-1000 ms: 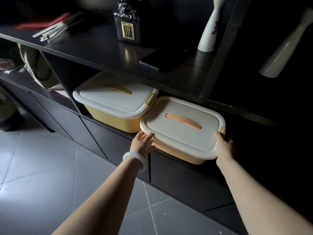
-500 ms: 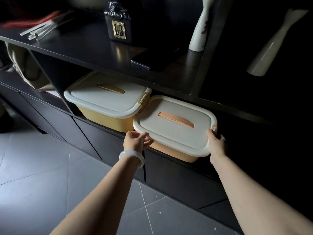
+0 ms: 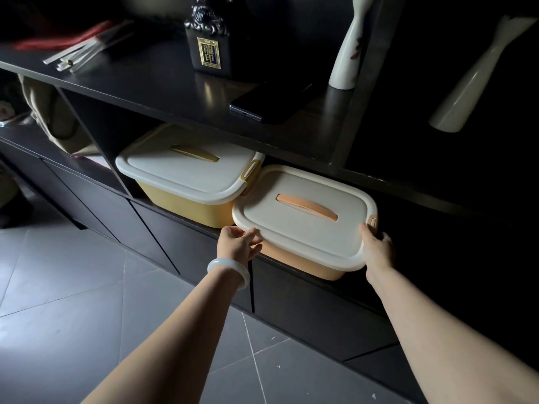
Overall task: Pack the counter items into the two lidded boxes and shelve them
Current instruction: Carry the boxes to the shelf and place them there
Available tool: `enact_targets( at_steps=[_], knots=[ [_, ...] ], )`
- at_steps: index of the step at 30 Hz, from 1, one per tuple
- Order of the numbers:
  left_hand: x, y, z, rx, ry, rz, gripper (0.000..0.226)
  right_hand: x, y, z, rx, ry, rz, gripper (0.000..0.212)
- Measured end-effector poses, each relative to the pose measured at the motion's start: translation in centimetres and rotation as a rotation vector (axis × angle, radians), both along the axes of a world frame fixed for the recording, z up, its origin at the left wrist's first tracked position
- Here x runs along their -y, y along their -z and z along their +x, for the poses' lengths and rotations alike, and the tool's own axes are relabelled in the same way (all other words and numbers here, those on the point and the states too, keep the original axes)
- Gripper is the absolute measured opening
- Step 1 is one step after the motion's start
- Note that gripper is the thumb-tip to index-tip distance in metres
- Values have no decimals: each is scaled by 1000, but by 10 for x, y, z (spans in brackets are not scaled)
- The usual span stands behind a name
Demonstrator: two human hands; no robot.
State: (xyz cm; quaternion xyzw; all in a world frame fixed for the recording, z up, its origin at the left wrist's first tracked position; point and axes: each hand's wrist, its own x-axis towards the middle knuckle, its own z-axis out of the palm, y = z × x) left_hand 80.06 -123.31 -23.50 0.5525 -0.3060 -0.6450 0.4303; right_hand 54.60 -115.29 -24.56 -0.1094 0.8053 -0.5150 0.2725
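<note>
Two lidded boxes sit side by side in the lower shelf opening. The yellow box (image 3: 186, 176) is at the left, pushed partly under the upper shelf, its cream lid on. The orange box (image 3: 303, 220) with a cream lid and orange handle sticks out over the shelf's front edge at the right. My left hand (image 3: 237, 243) grips its near left corner, fingers curled under the lid's rim. My right hand (image 3: 376, 249) holds the near right corner beside the orange latch.
On the dark upper shelf (image 3: 151, 80) stand a black ornament with a gold label (image 3: 208, 45), a dark tablet (image 3: 262, 106), a white vase (image 3: 348, 51) and sticks (image 3: 81, 53). Another white vase (image 3: 472, 83) leans at the right. A beige bag (image 3: 49, 112) sits at the left. Grey floor tiles lie below.
The view has shifted slightly while both hands stay on the orange box's corners. The box sits about where it was beside the yellow one.
</note>
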Motion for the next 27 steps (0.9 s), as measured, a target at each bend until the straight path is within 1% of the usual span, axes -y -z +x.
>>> enact_targets(
  at_steps=[5,8,11,12,13,15,16,17,19,20,23,27],
  knots=[
    [-1,-6,3,-3,15,0,20,0,-1,-2,-56,-55,67,68],
    [0,-9,3,47,45,-11,24,0,-5,-4,-65,-104,105,70],
    [0,-12,5,208,114,-6,32,-6,-12,-2,-93,-181,140,68],
    [-1,-14,6,306,164,-9,33,-10,-14,0,-99,-207,146,67],
    [-2,-17,5,452,254,-30,33,-15,-16,1,-116,-233,156,65],
    [-12,-28,-1,844,574,-128,31,-29,-19,1,-214,-297,200,58],
    [-20,-35,-7,996,730,-202,30,-36,-21,-1,-280,-334,227,50],
    [-29,-41,-16,1091,848,-289,28,-45,-24,-4,-345,-369,249,41],
    [-49,-50,-39,1124,984,-446,30,-65,-31,-12,-434,-444,292,31],
    [-61,-55,-52,1115,1028,-517,33,-76,-35,-17,-455,-488,317,31],
    [-98,-71,-98,1164,1148,-757,48,-121,-48,-40,-507,-587,386,49],
    [-160,-91,-165,1356,1208,-1017,73,-206,-70,-78,-571,-582,491,59]
  ],
)
